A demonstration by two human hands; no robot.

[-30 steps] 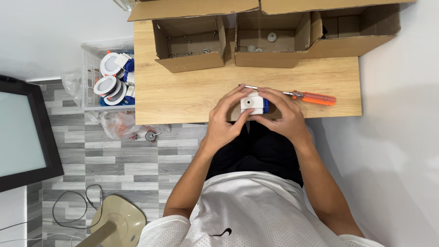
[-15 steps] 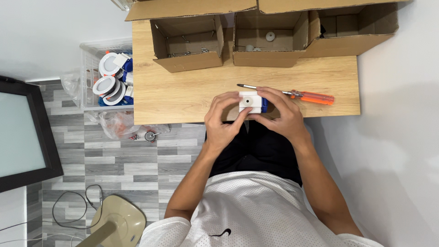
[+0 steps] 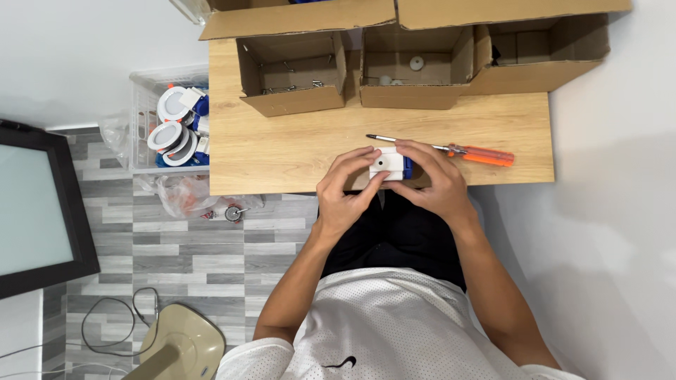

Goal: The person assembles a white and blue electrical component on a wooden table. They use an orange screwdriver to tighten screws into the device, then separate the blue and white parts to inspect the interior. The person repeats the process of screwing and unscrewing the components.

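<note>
Both hands hold a small white box-shaped part with a dark hole and a blue piece on its right side [image 3: 388,164], just above the near edge of the wooden table [image 3: 282,151]. My left hand [image 3: 345,193] grips it from the left, thumb and fingers on its face. My right hand [image 3: 433,179] wraps it from the right. An orange-handled screwdriver [image 3: 465,150] lies on the table just beyond my right hand's fingers, tip pointing left.
Three open cardboard boxes [image 3: 292,74] [image 3: 415,67] [image 3: 542,53] line the table's far edge, holding small metal and white parts. A clear crate of round white and blue fittings [image 3: 172,127] stands left of the table. A dark screen [image 3: 35,211] and plastic bag [image 3: 183,193] are on the left.
The hands and the white part stay almost in place near the table's front edge. The fingers have shifted slightly on the part. The screwdriver has not moved.
</note>
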